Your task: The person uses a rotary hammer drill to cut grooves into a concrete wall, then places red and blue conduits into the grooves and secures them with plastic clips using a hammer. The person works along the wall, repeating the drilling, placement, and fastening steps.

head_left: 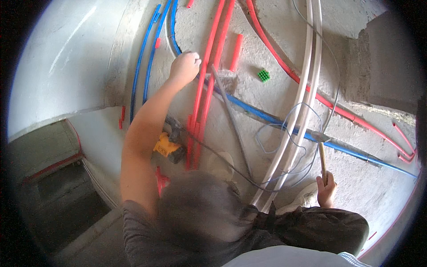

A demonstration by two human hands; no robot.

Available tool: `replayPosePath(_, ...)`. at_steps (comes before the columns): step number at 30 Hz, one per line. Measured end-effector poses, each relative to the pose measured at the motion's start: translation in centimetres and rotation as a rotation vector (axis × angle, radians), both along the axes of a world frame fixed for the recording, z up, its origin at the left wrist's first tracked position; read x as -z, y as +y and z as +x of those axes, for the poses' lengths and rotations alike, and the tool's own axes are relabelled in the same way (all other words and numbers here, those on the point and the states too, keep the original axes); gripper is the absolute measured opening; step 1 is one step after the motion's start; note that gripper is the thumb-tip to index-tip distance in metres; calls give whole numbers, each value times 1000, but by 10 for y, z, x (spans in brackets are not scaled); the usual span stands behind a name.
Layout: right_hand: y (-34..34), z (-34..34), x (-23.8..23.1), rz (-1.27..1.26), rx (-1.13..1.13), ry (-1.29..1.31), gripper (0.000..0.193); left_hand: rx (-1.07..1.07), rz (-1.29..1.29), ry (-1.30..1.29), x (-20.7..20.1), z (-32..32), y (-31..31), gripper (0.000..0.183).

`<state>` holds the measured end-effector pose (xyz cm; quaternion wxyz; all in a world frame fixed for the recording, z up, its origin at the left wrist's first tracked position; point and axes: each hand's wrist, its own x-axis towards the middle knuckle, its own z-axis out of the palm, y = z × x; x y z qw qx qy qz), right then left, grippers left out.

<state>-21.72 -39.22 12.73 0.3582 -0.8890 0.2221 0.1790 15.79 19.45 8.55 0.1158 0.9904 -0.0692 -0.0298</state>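
My left hand [186,70] is closed in a fist above the blue pipe [249,107], just left of two long red pipes [205,82]. Whatever its fingers may hold is hidden. Low on the right, my right hand [327,191] grips the wooden handle of a hammer [323,160]. The hammer's head rests over the blue pipe, where it crosses the floor near two white pipes [296,115]. A long grey metal rod [231,120] lies slantwise between the red and white pipes, apart from both hands.
A yellow and black power tool [167,145] lies beside my left arm. Loose grey cable [307,103] loops over the white pipes. A small green knobbly block [263,75] and a short red pipe piece [236,52] lie farther off. On the left, the floor edge borders a dark opening [66,196].
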Motion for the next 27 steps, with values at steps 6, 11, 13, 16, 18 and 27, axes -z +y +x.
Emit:
replayPosePath(6, 20, -26, -10, -11, 167, 32, 32, -81, -28, -66, 34, 131, 3, 20)
replayPosePath(11, 6, -69, -6, -82, 386, -15, 32, -172, -161, -217, 43, 204, -17, 31)
replayPosePath(13, -5, -89, -13, -99, 419, 50, 31, -126, -187, -343, 37, 231, -32, 42)
replayPosePath(16, -15, -120, -16, -184, 500, 123, 30, -10, -217, -578, 31, 284, -54, 58)
replayPosePath(18, -20, -143, -15, -222, 469, 69, 28, 113, -245, -675, 31, 338, -62, 67)
replayPosePath(27, -27, -215, 10, -296, 603, 222, 39, -102, -1, -335, 43, 371, -62, 21)
